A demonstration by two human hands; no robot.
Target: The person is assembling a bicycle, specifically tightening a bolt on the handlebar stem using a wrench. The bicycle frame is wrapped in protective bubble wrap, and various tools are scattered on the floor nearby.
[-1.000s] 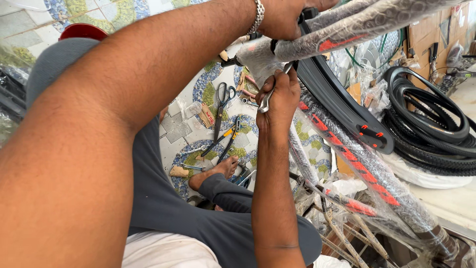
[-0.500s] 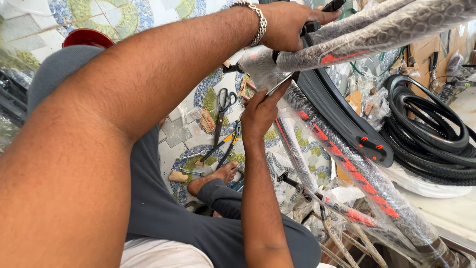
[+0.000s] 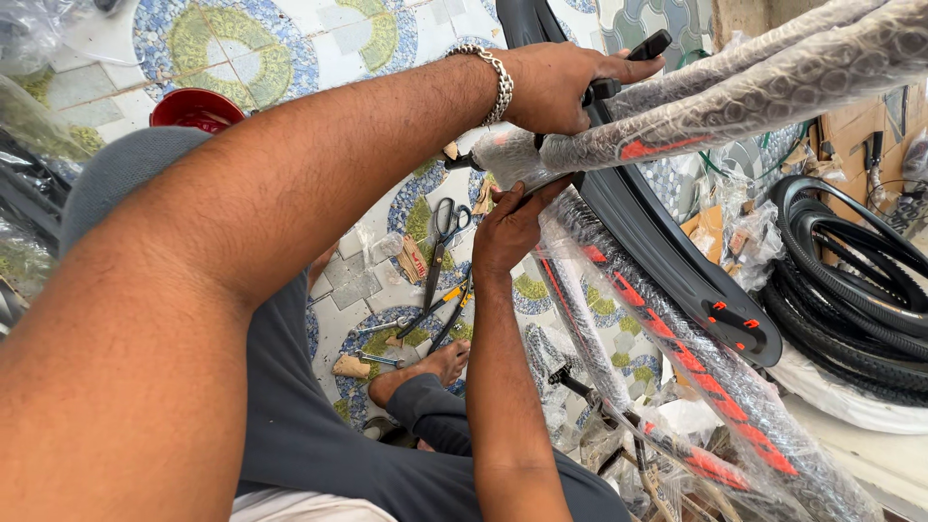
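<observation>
A bicycle frame [image 3: 677, 333], black with red marks and wrapped in bubble plastic, stands in front of me. A black mudguard [image 3: 657, 242] curves down beside it. My left hand [image 3: 561, 82], with a metal bracelet on its wrist, reaches over from the left. It grips the top of the mudguard where the wrapped tubes [image 3: 735, 97] meet. My right hand [image 3: 512, 232] comes up from below. Its fingertips pinch at the underside of the wrapped joint [image 3: 512, 155]; what lies between them is hidden.
On the mosaic tile floor lie scissors [image 3: 443, 227], yellow-handled pliers [image 3: 440, 309], cardboard scraps and a red bowl [image 3: 196, 108]. My bare foot [image 3: 440, 362] rests among them. Black tyres [image 3: 851, 280] are stacked at the right. More wrapped parts crowd the lower right.
My right hand has dropped slightly below the joint, and the small metal tool seen in it one second ago is out of sight. My left hand keeps its grip on top.
</observation>
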